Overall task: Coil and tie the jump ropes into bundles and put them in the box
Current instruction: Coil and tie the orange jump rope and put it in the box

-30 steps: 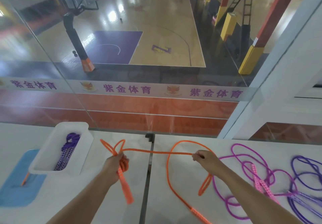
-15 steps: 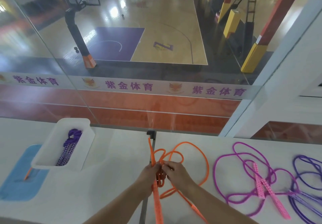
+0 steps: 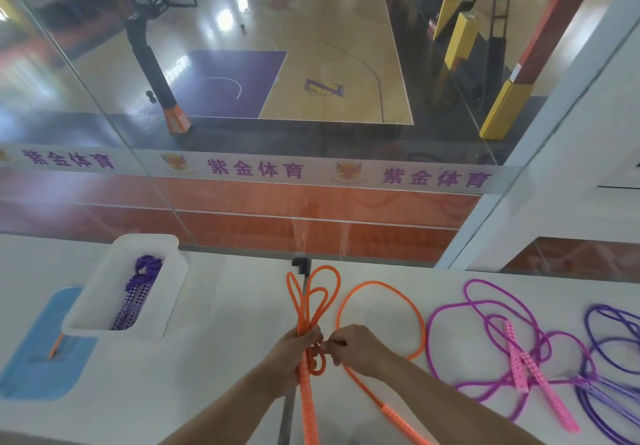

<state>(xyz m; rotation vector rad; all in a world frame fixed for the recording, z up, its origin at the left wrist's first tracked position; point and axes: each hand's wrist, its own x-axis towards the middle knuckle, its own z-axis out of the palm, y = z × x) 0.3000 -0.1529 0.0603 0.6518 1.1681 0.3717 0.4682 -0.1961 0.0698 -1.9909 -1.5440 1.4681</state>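
The left hand point(image 3: 291, 351) grips the orange rope point(image 3: 313, 300) coils, loops fanning beyond its fingers, the right hand point(image 3: 356, 346) pinches a strand beside them, and the box point(image 3: 104, 300) sits far left by the table point(image 3: 221, 358) edge.

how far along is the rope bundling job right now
Done: one dark purple jump rope bundle lies in the white plastic box. In hand: the left hand grips gathered loops of the orange jump rope while the right hand pinches its strand; one big loop lies uncoiled. Left: the pink-handled magenta rope and loose purple rope.
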